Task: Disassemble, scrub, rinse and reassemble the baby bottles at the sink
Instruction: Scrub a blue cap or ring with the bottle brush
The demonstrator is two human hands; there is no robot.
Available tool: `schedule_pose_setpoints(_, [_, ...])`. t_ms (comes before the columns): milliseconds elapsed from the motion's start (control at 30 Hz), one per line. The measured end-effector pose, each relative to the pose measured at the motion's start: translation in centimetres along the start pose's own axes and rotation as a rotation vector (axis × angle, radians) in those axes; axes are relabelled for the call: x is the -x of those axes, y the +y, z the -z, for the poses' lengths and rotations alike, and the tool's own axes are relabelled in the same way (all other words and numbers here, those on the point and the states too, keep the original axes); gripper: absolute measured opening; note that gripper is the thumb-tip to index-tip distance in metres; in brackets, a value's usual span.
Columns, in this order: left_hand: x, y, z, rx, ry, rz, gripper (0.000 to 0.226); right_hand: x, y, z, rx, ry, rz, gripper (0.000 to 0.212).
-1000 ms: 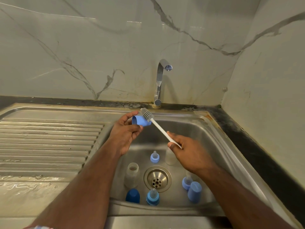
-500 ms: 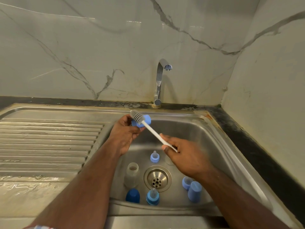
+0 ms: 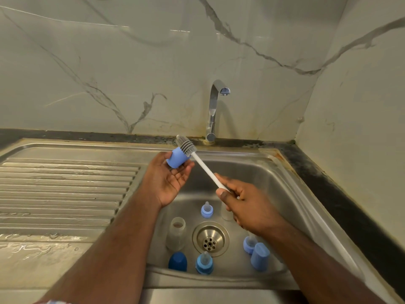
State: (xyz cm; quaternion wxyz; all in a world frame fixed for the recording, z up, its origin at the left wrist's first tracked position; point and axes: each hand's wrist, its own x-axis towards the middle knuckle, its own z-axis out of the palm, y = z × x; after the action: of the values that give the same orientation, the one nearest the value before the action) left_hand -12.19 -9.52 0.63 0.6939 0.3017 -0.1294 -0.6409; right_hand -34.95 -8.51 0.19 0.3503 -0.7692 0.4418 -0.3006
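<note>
While left hand (image 3: pixel 168 183) pinches light-blue cylindrical plastic bottle cap (image 3: pixel 177 158) above steel sink (image 3: pixel 285 189), right hand (image 3: pixel 247 205) grips white-handled grey silicone brush (image 3: pixel 186 144) laid against cap. Risk: smooth cap, loosely pinched, could slip under brush pressure. Cap matte, unmarked.

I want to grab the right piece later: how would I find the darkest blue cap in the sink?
Look into the steel sink and find the round drain. The dark blue cap stands at the near wall, left of the drain, just below a clear bottle. It is navy and domed; its neighbours are paler blue.
</note>
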Motion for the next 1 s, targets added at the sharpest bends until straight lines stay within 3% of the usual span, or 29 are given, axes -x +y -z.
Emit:
schedule_pose_setpoints(400, [0.0, -0.3, -0.1, -0.056, 0.063, 0.044, 0.042, -0.6, 0.9, 0.3, 0.062, 0.043, -0.031, 0.045])
schedule_pose_setpoints(533, [-0.3, -0.4, 0.3, -0.057, 0.071, 0.025, 0.045, 0.0, 0.5, 0.1, 0.021, -0.019, 0.008, 0.044])
schedule_pose_setpoints(767, [-0.6, 0.0, 0.5, -0.003, 0.014, 0.023, 0.048, -0.6, 0.9, 0.4, 0.028, 0.045, -0.036, 0.044])
schedule_pose_setpoints(867, [-0.5, -0.2, 0.4, -0.166, -0.024, 0.018, 0.038, -0.5, 0.9, 0.5, 0.028, 0.05, -0.033, 0.045])
schedule_pose_setpoints(1000, [-1.2, -1.5, 0.8, -0.679, -0.03, -0.152, 0.04, 0.0, 0.4, 0.8, 0.099, 0.012, -0.039, 0.043])
